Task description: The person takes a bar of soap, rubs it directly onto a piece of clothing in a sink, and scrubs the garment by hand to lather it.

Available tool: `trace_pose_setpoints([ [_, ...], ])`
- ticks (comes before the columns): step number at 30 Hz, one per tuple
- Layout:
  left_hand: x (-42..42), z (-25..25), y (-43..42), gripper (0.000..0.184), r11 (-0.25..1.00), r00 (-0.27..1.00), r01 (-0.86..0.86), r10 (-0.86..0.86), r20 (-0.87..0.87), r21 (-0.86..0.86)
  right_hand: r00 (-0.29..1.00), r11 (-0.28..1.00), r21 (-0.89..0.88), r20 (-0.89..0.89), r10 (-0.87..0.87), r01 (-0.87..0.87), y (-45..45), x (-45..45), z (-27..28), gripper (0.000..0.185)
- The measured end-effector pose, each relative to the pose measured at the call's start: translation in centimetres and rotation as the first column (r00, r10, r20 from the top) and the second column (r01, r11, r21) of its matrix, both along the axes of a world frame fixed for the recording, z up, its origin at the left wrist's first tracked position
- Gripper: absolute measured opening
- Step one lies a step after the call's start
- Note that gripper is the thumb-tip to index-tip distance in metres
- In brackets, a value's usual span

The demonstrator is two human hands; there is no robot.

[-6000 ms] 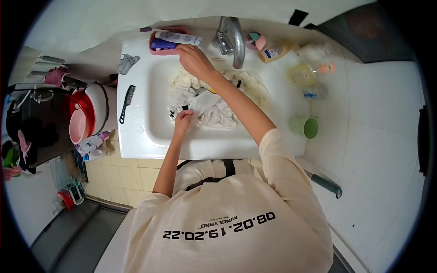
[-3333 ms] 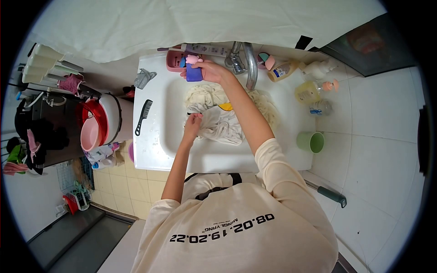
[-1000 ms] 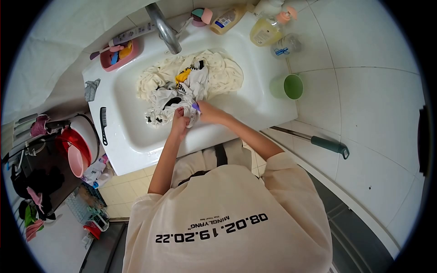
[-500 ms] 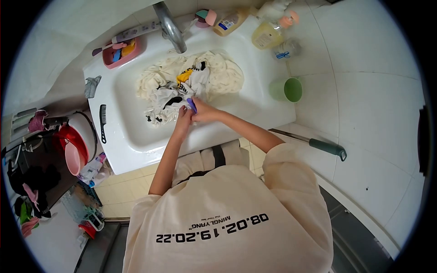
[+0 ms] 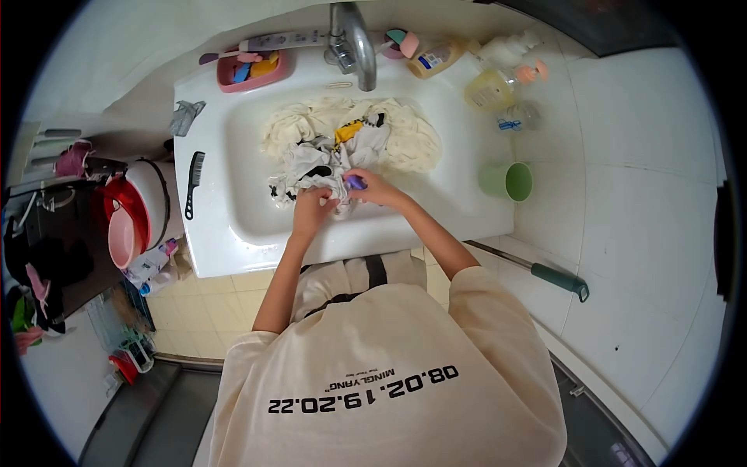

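Wet white and cream clothes [image 5: 412,144] with black and yellow parts lie heaped in the white sink [image 5: 249,233]. My left hand [image 5: 313,208] is closed on a fold of the white clothes near the sink's front side. Just to its right, my right hand [image 5: 373,189] is wrapped round a small purple object [image 5: 356,182], which touches the same cloth. The fingers cover most of that object. Above the heap stands the metal faucet [image 5: 359,50].
A pink tray [image 5: 233,86], a grey cloth [image 5: 187,117] and a black comb [image 5: 194,185] rest on the left rim. Bottles, including a yellow pump bottle [image 5: 490,89], and a green cup [image 5: 517,182] stand right. A green-handled rod [image 5: 560,282] lies beyond the sink's right front.
The right hand took a purple object from the pink tray and brought it down to the clothes beside the left hand. Since the last earlier frame, the hands have moved slightly apart and the view has turned.
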State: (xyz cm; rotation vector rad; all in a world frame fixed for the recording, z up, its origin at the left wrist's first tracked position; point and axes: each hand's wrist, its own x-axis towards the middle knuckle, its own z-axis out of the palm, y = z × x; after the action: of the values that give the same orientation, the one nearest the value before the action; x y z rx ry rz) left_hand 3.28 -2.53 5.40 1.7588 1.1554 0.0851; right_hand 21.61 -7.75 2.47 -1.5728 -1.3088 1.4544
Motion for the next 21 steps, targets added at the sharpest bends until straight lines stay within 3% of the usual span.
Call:
trace_pose_setpoints([
  [1,-0.1,1.0,-0.4,0.023,0.973,0.998,0.052,-0.046,-0.032,0.225,0.996,0.985,-0.17,-0.087,-0.028,0.013,0.0,0.3,0.0,0.046],
  [2,-0.1,2.0,-0.8,0.024,0.893,0.994,0.108,-0.082,-0.076,0.437,1.0,1.0,0.009,0.012,-0.027,0.027,-0.2,0.4,-1.0,0.044],
  [3,0.2,3.8,-1.0,0.024,0.894,0.995,0.096,-0.07,-0.076,0.437,1.0,1.0,0.009,0.012,-0.014,0.013,-0.3,0.6,-0.8,0.044],
  [5,1.0,7.1,-1.6,0.024,0.806,0.936,0.29,-0.35,0.021,0.516,0.994,0.978,-0.191,-0.053,-0.095,0.084,-0.4,0.7,-0.2,0.041],
  [7,1.3,6.9,-3.4,0.026,0.813,0.722,0.433,-0.571,0.391,0.39,0.995,0.983,-0.155,-0.025,-0.1,0.095,-0.6,0.6,-0.4,0.04],
  [8,1.3,7.2,-4.3,0.026,0.82,0.732,0.421,-0.56,0.389,0.387,0.993,0.985,-0.12,0.0,-0.121,0.121,-0.6,0.4,-0.7,0.039],
  [10,1.2,8.4,-5.2,0.028,0.679,0.568,0.676,-0.728,0.383,0.286,0.994,0.984,-0.144,0.018,-0.104,0.106,-0.3,0.2,-1.0,0.039],
  [14,-0.5,7.6,-4.9,0.02,0.681,0.571,0.665,-0.728,0.378,0.306,0.992,0.974,-0.205,0.099,-0.078,0.097,0.4,-0.4,-0.4,0.039],
  [16,-1.9,8.3,-4.7,0.01,0.758,0.675,0.588,-0.652,0.346,0.281,0.991,0.973,-0.206,0.107,-0.079,0.1,0.5,-0.6,-0.3,0.04],
  [21,-5.9,9.2,-5.4,0.008,0.803,0.775,0.518,-0.587,0.236,0.296,0.984,0.981,-0.182,0.174,-0.038,0.07,0.6,-0.5,-1.4,0.043],
])
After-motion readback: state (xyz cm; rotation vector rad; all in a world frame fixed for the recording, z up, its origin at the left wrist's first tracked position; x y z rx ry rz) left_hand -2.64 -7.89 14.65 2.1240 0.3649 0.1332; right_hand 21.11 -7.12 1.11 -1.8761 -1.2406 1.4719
